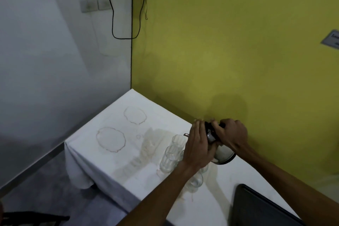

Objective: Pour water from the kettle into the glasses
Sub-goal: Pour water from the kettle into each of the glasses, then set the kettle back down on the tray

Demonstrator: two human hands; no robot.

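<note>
So from the head cam, looking down at a corner table (113, 163) with a white cloth, pushed up against a yellow wall (229, 51). The kettle (222, 154), shiny steel with a dark rim at the base, is off the table and tipped over toward the left, spout (186, 135) hanging right above the farthest glass (178, 141). Right hand (232, 134) is wrapped around the black handle at the top, fingers curled tight on it. Left hand (199, 147) is pressed flat-ish against the near side of the kettle body, fingers together and pointing up toward the lid, so it's bracing rather than gripping. The glasses sit in a tight bunch just under and in front of the kettle: another tall glass (169, 159) nearer the camera, and one more (196, 180) half hidden under the left forearm. Can't tell if water is actually coming out, too blurry. The cloth has two ring-shaped stains (111, 139) well off to the left, plus damp-looking patches beside the glasses. A dark flat thing (260, 209) sits at the bottom right corner of the table, and a black cable (131, 42) runs down the wall corner.
</note>
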